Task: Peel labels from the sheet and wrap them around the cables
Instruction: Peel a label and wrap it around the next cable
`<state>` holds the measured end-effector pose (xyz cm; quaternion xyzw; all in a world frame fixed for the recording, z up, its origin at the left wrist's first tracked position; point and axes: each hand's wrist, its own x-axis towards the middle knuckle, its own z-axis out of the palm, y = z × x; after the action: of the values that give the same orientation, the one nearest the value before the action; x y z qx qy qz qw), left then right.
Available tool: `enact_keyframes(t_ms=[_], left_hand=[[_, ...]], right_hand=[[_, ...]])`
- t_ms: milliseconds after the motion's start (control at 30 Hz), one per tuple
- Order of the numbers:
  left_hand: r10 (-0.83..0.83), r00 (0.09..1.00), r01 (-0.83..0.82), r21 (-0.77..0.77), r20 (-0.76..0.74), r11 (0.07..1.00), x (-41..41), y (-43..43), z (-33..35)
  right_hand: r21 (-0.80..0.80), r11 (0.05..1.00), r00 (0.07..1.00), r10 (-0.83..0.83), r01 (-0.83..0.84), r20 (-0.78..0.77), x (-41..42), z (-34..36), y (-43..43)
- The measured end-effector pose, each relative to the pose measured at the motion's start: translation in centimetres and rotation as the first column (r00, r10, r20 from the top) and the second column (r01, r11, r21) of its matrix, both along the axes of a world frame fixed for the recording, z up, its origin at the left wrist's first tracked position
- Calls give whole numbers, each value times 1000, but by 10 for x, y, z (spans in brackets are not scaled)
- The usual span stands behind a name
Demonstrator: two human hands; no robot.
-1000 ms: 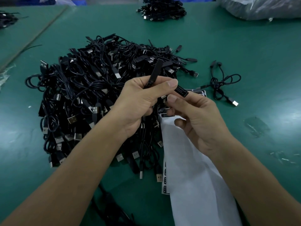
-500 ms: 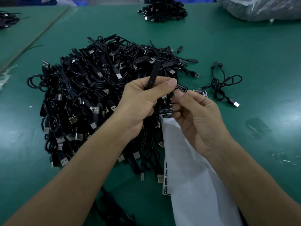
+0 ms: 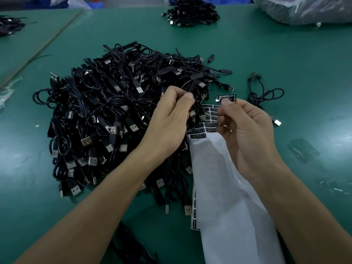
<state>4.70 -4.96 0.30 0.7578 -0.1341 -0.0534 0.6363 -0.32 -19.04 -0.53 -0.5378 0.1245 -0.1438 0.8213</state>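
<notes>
A big heap of black USB cables (image 3: 114, 115) lies on the green table (image 3: 285, 60). My left hand (image 3: 171, 122) pinches the flat black controller piece of one cable (image 3: 193, 86) above the heap's right side. My right hand (image 3: 245, 130) pinches a black peeled label (image 3: 225, 97) printed "LED CONTROLLER", held up to the right of that cable and apart from it. Below my hands lies the white label sheet (image 3: 224, 187); black labels (image 3: 207, 122) still sit at its top end.
A single looped cable (image 3: 264, 94) lies to the right of the heap. A smaller cable pile (image 3: 190, 14) sits at the far edge, and a clear plastic bag (image 3: 304, 10) at the back right. More cables (image 3: 9, 25) lie far left.
My right hand has moved right with the label, away from the cable, so the label's printed face now shows. My left hand has lowered a little with the cable.
</notes>
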Motion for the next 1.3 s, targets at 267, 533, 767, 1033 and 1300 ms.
enact_keyframes(t_ms=[267, 533, 767, 1033, 1300], left_hand=[[-85, 996, 85, 131, -4, 988, 11, 9, -9], [-203, 978, 206, 81, -47, 975, 9, 12, -7], [-308, 947, 316, 96, -87, 944, 8, 13, -4], [-361, 924, 370, 58, -123, 927, 8, 15, -3], [-370, 920, 380, 52, -130, 924, 11, 17, -6]], right_hand=[[-272, 960, 997, 71, -72, -16, 0, -3, -5], [-350, 934, 997, 59, -71, -43, 2, -10, -5], [-359, 930, 997, 66, -75, -37, 1, -10, -4], [-427, 903, 998, 38, -54, -46, 1, -9, -6], [-456, 888, 998, 38, -60, -57, 1, -9, -7]])
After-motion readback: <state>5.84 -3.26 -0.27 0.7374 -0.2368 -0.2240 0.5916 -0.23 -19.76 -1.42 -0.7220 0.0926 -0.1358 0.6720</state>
